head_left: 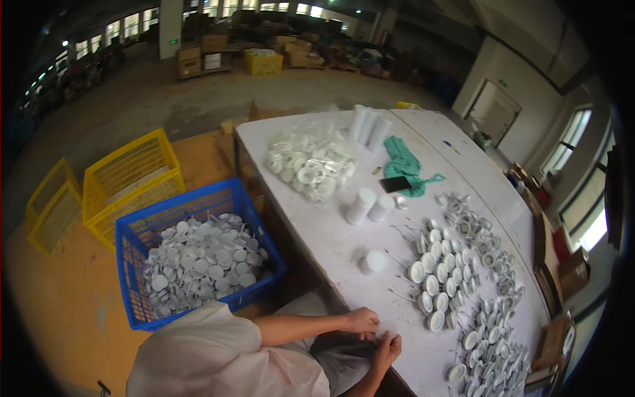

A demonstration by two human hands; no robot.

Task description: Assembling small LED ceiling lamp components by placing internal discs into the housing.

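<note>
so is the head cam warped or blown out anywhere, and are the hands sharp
Head view: fisheye bends the white table edge, corners go black; the right-side windows are blown out; left hand and right hand look soft, and what they pinch is too small to tell.

The setting is a large industrial hall with a bare concrete floor (pixel 165 99). A white tabletop (pixel 331 245) runs from the near edge toward the far right. Left of it, on an orange-brown floor area (pixel 59 298), stand a blue plastic crate (pixel 135 278) and two yellow mesh crates (pixel 132 175). Stacked cardboard boxes (pixel 198 56) and a yellow bin (pixel 263 63) line the far side. Window rows (pixel 112 30) along the left wall and tall windows (pixel 575 135) on the right admit daylight. A white wall (pixel 529 86) holds a double door (pixel 493 109).
</note>
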